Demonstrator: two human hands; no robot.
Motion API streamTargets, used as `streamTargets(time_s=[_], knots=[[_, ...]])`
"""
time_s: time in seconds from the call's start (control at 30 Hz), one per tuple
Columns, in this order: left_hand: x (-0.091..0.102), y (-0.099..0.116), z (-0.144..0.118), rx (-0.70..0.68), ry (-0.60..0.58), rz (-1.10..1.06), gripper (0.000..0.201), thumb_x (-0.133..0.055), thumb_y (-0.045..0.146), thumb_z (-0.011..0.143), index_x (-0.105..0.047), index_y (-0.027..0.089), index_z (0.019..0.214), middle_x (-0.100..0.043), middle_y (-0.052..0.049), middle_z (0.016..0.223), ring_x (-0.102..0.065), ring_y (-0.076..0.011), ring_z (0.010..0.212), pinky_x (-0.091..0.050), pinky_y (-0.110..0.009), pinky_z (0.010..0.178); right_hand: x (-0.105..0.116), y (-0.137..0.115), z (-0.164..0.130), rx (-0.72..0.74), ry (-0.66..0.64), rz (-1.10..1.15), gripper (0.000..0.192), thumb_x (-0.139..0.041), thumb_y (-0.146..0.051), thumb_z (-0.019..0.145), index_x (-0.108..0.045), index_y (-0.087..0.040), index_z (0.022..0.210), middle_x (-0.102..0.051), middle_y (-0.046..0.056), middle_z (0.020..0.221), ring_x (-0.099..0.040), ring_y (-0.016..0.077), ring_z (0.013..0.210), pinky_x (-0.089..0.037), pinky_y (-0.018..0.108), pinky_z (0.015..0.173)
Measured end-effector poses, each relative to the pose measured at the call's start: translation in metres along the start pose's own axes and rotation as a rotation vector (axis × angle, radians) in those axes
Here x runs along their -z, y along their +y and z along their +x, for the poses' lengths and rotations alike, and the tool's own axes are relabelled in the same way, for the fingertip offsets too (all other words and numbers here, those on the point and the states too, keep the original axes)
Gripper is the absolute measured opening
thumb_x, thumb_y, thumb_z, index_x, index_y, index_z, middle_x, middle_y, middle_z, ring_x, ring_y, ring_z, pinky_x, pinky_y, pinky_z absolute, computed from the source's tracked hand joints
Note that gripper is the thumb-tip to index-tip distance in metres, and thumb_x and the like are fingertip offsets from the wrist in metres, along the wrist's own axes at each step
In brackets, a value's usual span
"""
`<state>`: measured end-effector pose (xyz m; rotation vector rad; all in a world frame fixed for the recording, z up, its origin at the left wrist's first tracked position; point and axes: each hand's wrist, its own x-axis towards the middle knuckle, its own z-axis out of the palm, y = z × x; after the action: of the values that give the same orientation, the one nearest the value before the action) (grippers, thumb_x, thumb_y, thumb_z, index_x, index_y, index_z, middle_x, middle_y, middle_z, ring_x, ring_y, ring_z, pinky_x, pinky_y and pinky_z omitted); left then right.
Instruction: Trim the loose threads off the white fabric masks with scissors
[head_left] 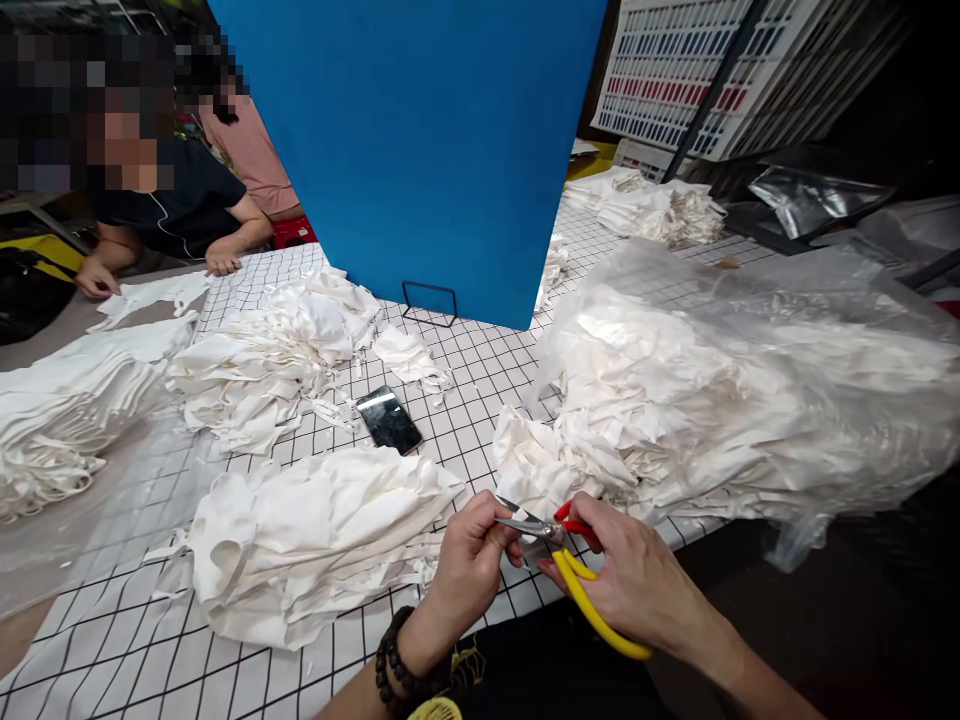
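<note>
My right hand [630,575] grips a pair of scissors [556,533] with one red and one yellow handle; the handles are spread and the blades parted. My left hand [472,560], with a dark beaded bracelet at the wrist, is pinched closed at the blades. A small bit of white fabric [520,517] shows between the blades by my left fingertips; the rest of that piece is hidden. Left of my hands lies a stack of white fabric pieces [315,540]. Just beyond my hands, more white fabric pieces [652,390] spill from a clear plastic bag [847,290].
A phone [390,420] lies on the checked tablecloth [480,370]. Behind it, a blue board [427,150] stands upright beside a small black wire stand [429,303]. Other white fabric piles [262,360] sit at left. A co-worker [180,200] handles fabric across the table. White crates [697,75] stand behind.
</note>
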<state>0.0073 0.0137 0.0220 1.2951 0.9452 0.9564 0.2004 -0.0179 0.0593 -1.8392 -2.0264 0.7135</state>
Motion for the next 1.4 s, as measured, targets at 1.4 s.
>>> streamTargets(time_s=[1.4], knots=[[0.008,-0.001,0.001,0.111,-0.135,-0.205,0.024,-0.066,0.032,0.086,-0.070,0.013,0.071,-0.051,0.000,0.075,-0.056,-0.0062,0.050,-0.046,-0.018,0.048,-0.010,0.013,0.004,0.107,-0.064,0.031,0.028,-0.066,-0.035,0.070,-0.042,-0.024,0.079,-0.052,-0.006,0.063,-0.047,0.0139,0.056,-0.031,0.024,0.055]])
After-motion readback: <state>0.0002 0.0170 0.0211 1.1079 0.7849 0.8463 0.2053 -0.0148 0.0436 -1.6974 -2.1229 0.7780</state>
